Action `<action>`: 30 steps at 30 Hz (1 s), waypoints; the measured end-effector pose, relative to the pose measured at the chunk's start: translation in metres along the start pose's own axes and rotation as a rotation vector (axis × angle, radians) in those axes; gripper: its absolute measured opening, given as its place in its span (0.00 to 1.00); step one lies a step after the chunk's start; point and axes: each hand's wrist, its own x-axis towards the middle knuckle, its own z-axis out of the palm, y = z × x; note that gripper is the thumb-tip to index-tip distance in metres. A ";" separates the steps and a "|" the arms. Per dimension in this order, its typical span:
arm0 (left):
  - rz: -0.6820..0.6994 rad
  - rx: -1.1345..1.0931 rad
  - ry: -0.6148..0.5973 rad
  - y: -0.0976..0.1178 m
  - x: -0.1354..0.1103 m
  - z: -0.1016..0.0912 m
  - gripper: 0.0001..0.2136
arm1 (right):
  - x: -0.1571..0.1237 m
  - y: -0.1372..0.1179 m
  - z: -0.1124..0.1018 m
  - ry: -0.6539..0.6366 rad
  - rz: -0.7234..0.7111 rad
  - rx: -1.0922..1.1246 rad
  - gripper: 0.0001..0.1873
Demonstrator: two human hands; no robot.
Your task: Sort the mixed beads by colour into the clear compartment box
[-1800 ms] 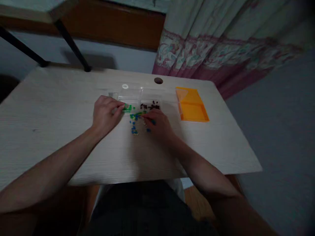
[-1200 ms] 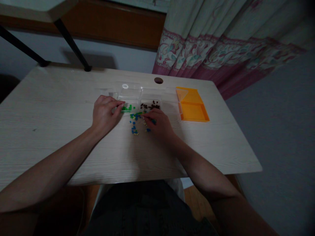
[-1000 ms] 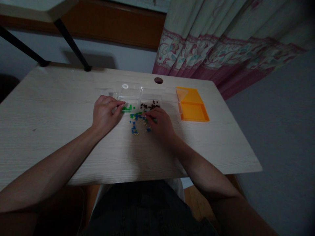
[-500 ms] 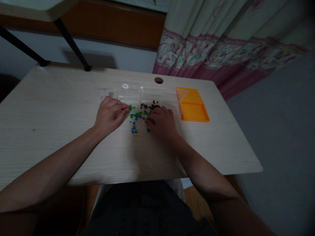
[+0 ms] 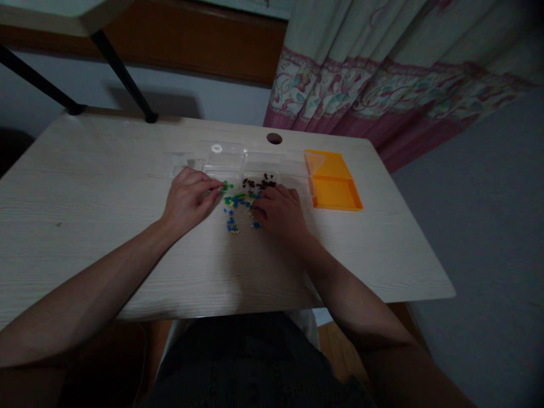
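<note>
Small loose building bricks lie in the middle of the table: green bricks [image 5: 230, 186] at the left, blue and yellow bricks [image 5: 232, 228] nearer me, dark brown bricks [image 5: 251, 184] behind. My left hand [image 5: 189, 195] rests left of the pile, thumb and forefinger pinched together beside the green bricks; whatever is between the tips is too small to name. My right hand [image 5: 280, 209] bends over the pile's right side. Its fingertips are drawn together among blue and yellow bricks, and the hand covers some of them. Anything in that grip is hidden.
Clear plastic boxes [image 5: 223, 148] with lids stand behind the bricks. To the right lies an opened orange case [image 5: 338, 192]. A round cable hole [image 5: 274, 139] pierces the pale wooden table [image 5: 106, 226] near its back edge. Black shelf legs [image 5: 125, 76] rise at the back left.
The right fingers have shifted slightly, and a green spot seen by the right thumb before no longer shows. The left hand has stayed nearly still.
</note>
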 end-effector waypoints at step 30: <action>0.002 -0.023 -0.010 -0.003 -0.002 0.002 0.10 | 0.001 -0.003 0.002 -0.036 0.012 0.016 0.08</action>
